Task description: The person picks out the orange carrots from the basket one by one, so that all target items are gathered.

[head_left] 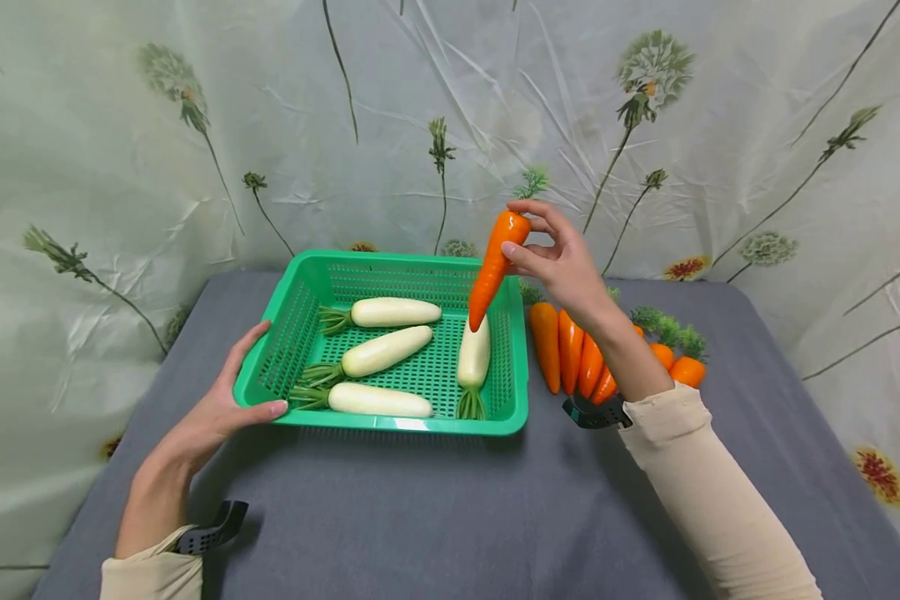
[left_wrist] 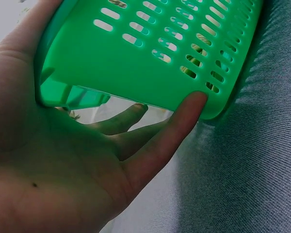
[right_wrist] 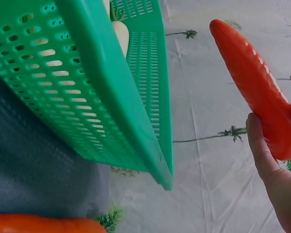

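My right hand [head_left: 558, 258] pinches an orange carrot [head_left: 498, 258] near its leafy top, tip pointing down. That carrot is over the right end of a green plastic basket [head_left: 521, 367]; the right wrist view shows the carrot [right_wrist: 257, 82] apart from the basket rim. Several white radishes with green stems lie inside: three, including one radish [head_left: 386, 352], point sideways on the left, and another radish [head_left: 474, 358] lies lengthwise at the right. My left hand [head_left: 221, 408] rests against the basket's left front corner, its fingers [left_wrist: 160, 141] extended along the outer wall.
Several more carrots [head_left: 546, 346] lie in a row on the grey cloth [head_left: 420, 517], right of the basket, partly hidden by my right forearm. A pale curtain [head_left: 390, 125] with a dandelion print hangs behind the table.
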{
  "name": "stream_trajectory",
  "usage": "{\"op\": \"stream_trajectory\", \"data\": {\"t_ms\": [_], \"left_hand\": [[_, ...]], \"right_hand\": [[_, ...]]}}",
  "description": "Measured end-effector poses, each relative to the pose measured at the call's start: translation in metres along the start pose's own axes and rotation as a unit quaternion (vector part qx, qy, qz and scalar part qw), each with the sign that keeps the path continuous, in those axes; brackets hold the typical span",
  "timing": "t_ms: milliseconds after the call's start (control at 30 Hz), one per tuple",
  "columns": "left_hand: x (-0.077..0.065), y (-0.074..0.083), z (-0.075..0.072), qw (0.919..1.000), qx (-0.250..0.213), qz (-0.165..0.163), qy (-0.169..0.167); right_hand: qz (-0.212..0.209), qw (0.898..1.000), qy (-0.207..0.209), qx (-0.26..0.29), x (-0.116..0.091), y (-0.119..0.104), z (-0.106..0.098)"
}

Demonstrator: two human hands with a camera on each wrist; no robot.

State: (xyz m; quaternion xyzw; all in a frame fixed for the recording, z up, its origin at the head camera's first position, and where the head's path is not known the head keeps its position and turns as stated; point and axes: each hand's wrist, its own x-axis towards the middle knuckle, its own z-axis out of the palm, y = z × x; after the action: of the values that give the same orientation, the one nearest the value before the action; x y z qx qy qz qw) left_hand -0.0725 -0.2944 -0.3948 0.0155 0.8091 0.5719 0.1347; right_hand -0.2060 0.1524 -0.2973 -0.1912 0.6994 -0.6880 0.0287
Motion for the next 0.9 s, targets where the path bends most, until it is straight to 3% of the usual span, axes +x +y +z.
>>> {"op": "stream_trajectory", "data": {"t_ms": [667, 900], "left_hand": [[0.000, -0.001, 0.000, 1.0000, -0.001, 0.000, -0.001], [0.001, -0.001, 0.001, 1.0000, -0.008, 0.002, -0.001]], "right_hand": [[0.007, 0.998, 0.053, -0.027, -0.037, 0.005, -0.049], [0.023, 0.998, 0.066, -0.006, -0.053, 0.006, -0.066]]}}
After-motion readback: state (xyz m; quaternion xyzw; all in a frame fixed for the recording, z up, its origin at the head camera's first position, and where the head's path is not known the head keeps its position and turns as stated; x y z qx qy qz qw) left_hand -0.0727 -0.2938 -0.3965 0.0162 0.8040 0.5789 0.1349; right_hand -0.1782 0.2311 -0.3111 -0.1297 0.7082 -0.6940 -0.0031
